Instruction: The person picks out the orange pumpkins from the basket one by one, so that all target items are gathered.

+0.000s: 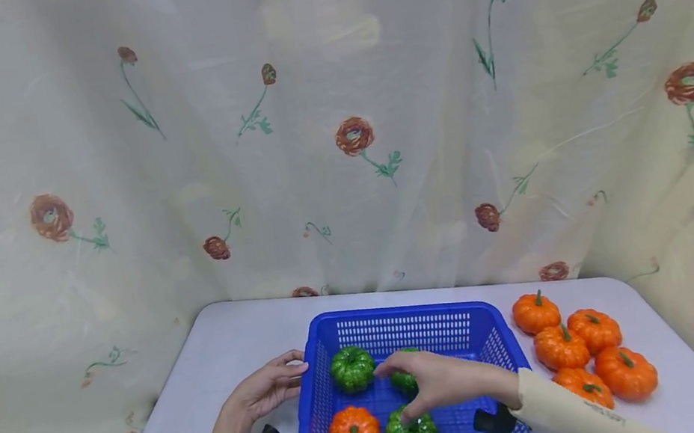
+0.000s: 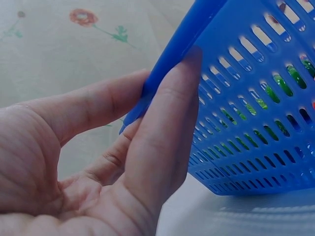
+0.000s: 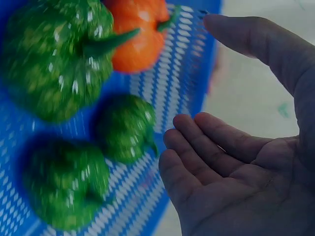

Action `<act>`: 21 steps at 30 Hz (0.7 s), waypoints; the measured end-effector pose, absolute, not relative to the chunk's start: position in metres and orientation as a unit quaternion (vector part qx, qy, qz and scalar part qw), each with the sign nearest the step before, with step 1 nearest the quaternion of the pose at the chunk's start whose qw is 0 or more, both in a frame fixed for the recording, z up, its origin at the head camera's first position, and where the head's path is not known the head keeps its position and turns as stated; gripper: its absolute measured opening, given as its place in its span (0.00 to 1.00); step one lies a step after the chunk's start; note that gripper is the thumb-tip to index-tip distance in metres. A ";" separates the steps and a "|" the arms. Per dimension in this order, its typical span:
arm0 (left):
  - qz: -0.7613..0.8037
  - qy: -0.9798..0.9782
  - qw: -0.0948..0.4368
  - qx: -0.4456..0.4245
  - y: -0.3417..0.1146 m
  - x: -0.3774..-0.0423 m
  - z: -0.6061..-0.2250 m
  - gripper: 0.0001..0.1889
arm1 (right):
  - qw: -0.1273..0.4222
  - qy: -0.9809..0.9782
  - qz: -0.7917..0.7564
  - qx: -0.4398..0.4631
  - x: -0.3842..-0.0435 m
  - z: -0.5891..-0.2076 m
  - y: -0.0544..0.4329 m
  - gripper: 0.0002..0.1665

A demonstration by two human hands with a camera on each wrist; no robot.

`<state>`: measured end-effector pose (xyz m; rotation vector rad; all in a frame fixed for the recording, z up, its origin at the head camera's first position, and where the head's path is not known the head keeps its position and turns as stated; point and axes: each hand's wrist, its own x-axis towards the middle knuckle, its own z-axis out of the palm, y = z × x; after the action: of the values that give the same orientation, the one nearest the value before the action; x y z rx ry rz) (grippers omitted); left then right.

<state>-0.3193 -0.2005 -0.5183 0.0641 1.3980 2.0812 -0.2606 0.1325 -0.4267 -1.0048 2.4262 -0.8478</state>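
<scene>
A blue plastic basket [image 1: 397,314] with slotted walls holds three green pumpkins, one at the back left [image 1: 353,368], one partly behind my right hand [image 1: 404,383] and one at the front [image 1: 411,431]. An orange pumpkin [image 1: 353,432] lies in its front left corner. My left hand [image 1: 260,397] pinches the basket's left rim [image 2: 170,56] between thumb and fingers. Over the inside of the basket is my right hand [image 1: 441,381], thumb and fingers spread apart and holding nothing. In the right wrist view a gap separates it from the nearest green pumpkin [image 3: 125,128].
On the white table [image 1: 255,322], right of the basket, several orange pumpkins [image 1: 595,330] sit close together. A flowered curtain [image 1: 307,139] hangs behind the table and along its sides. Both wrists wear dark straps.
</scene>
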 end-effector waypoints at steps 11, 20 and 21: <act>0.788 0.526 0.318 0.040 -0.199 -0.318 -0.517 0.12 | 0.232 0.861 -0.232 -0.389 -0.274 -0.446 0.079 0.41; 0.785 0.532 0.314 0.034 -0.201 -0.319 -0.516 0.14 | 0.273 0.858 -0.202 -0.385 -0.278 -0.446 0.057 0.38; 0.785 0.533 0.314 0.033 -0.201 -0.319 -0.517 0.13 | 0.274 0.858 -0.197 -0.389 -0.277 -0.447 0.055 0.38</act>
<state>-0.3190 -0.2009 -0.5165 0.0861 1.4055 2.0699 -0.2773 0.0547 -0.4473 -1.0457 2.3070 -0.5288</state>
